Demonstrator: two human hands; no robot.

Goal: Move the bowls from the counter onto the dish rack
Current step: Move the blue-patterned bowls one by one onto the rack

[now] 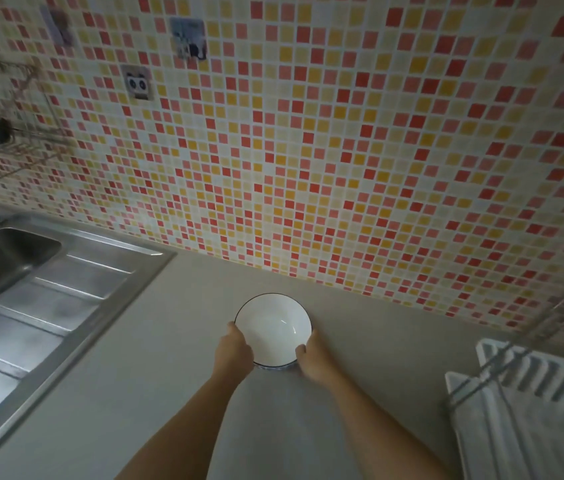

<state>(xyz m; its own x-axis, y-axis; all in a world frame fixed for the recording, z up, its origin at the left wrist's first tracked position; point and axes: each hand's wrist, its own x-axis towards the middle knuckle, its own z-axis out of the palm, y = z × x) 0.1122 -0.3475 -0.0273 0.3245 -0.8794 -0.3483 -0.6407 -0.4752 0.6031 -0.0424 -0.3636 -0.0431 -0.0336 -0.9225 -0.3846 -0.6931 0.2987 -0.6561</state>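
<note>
A white bowl (272,327) with a thin dark rim stands upright on the grey counter (176,341), close to the tiled wall. My left hand (234,349) grips its left rim with the fingers curled over the edge. My right hand (313,356) holds the right rim the same way. A second patterned rim shows just beneath the bowl's near edge, so it may sit on another bowl; I cannot tell for sure. The white ribbed dish rack (530,410) with a metal wire frame lies at the lower right, apart from the bowl.
A steel sink (0,258) with a ribbed drainboard (41,317) fills the left side. A mosaic tile wall (343,150) rises behind the counter, with a wire wall shelf (7,140) at the far left.
</note>
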